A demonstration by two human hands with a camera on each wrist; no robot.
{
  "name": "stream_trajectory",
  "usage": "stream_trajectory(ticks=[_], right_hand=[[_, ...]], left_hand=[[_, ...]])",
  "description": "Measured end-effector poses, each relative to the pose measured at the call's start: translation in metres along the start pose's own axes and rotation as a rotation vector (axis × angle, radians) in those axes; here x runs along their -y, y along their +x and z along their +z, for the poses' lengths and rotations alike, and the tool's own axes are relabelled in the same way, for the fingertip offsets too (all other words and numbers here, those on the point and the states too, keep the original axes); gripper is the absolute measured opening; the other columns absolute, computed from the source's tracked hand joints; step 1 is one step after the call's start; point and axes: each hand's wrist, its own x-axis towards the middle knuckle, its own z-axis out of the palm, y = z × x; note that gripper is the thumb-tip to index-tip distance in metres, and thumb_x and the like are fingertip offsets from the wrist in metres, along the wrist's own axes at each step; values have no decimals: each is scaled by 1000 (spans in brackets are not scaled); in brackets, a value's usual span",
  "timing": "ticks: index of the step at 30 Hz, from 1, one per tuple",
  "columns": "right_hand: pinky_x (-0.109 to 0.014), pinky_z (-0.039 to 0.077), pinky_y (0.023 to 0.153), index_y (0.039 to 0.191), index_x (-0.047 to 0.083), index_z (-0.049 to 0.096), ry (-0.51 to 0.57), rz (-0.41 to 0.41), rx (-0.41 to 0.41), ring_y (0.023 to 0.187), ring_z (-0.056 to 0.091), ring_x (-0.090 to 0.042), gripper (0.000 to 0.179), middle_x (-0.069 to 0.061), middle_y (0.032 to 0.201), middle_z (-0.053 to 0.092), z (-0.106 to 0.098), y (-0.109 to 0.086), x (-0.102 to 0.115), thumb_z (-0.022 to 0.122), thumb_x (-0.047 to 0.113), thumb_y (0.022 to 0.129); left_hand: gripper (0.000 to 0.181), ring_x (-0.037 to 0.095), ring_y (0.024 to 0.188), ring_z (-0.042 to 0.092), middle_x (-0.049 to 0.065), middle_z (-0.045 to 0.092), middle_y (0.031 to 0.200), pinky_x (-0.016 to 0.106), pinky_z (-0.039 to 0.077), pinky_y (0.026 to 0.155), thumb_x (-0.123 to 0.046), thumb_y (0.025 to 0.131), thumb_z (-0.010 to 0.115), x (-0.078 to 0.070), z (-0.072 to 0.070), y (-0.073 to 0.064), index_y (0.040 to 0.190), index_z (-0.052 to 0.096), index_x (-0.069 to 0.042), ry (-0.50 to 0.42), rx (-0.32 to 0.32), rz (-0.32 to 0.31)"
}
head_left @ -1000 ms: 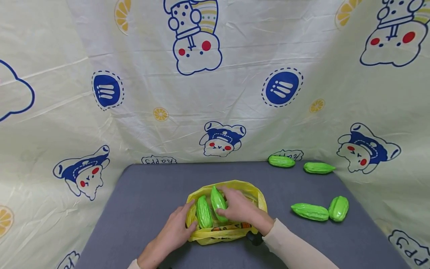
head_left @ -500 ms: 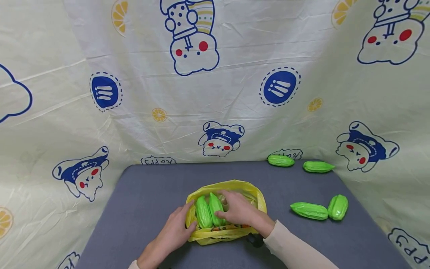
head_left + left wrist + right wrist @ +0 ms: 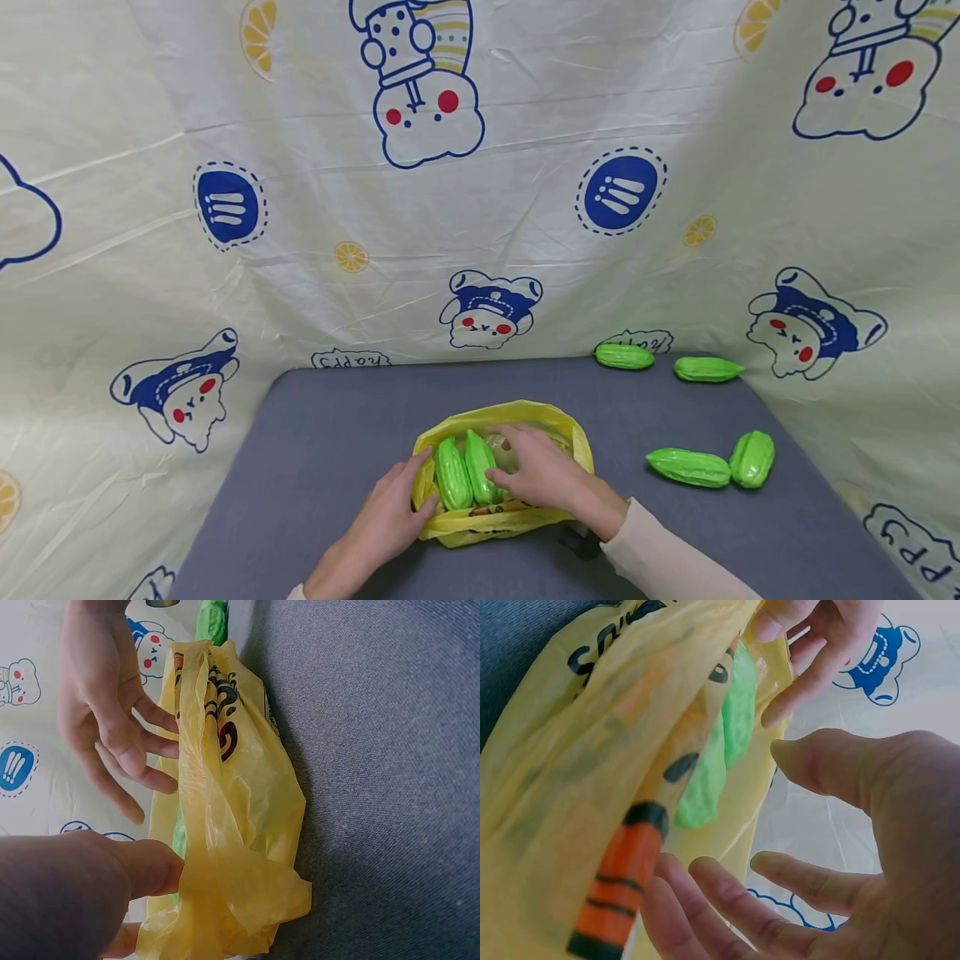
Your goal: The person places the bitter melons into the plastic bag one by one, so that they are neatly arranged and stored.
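A yellow plastic bag (image 3: 495, 527) stands with its mouth open on the table. Two bright green bitter melons lie side by side in it, the left one (image 3: 453, 475) and the right one (image 3: 477, 467). My left hand (image 3: 393, 508) rests at the bag's left rim, thumb and fingers spread. My right hand (image 3: 546, 471) is over the bag mouth, just right of the right melon. In the right wrist view its fingers (image 3: 772, 922) are spread and hold nothing, apart from the melons (image 3: 739, 712). Part of the bag's inside is hidden by this hand.
Several more bitter melons lie to the right on the grey table (image 3: 337, 425): two at the far edge (image 3: 624, 357) (image 3: 707, 369), and two nearer ones (image 3: 688, 467) (image 3: 752, 459) end to end. A patterned white sheet (image 3: 315, 192) hangs behind and around the table.
My right hand has let go of the right melon, which has come down against the left one in the bag, and has drawn slightly right. The left hand has stayed at the rim.
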Motion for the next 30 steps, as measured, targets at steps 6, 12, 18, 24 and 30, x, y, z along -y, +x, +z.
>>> stream_trajectory(ticks=[6, 12, 18, 24, 30], right_hand=[[-57, 67, 95, 160, 10, 68, -12, -3, -40, 121, 79, -35, 63, -20, 145, 76, -7, -8, -2, 90, 29, 104], [-52, 68, 91, 156, 14, 72, -6, 12, -61, 118, 81, -33, 56, -17, 151, 74, -13, -15, -6, 89, 30, 105], [-48, 69, 84, 151, 22, 76, -6, 37, -96, 109, 84, -29, 51, -9, 148, 77, -22, -26, -10, 91, 34, 104], [-39, 65, 75, 149, 23, 79, -30, 60, -113, 108, 83, -26, 48, -6, 150, 79, -35, -38, -19, 91, 34, 104], [-33, 58, 71, 146, 23, 81, -79, 88, -146, 100, 76, -19, 45, -3, 129, 77, -48, -47, -26, 90, 35, 104]], left_hand=[[69, 52, 134, 73, 29, 72, 150, 71, 62, 104, -17, 106, 84, 0, -1, -1, 170, 58, -10, -16, 14, 2], [67, 53, 137, 71, 30, 71, 151, 72, 61, 107, -18, 108, 82, 0, -1, -1, 170, 59, -11, -23, 27, 4], [67, 53, 137, 71, 30, 71, 150, 71, 61, 108, -17, 108, 82, 2, 0, -4, 170, 59, -9, -23, 28, 12], [69, 53, 137, 71, 30, 71, 150, 71, 61, 107, -17, 107, 83, 3, -1, -5, 171, 58, -11, -63, 56, 8], [69, 50, 137, 71, 28, 72, 150, 69, 61, 106, -18, 107, 83, 5, -4, -2, 172, 58, -12, -74, 52, 24]])
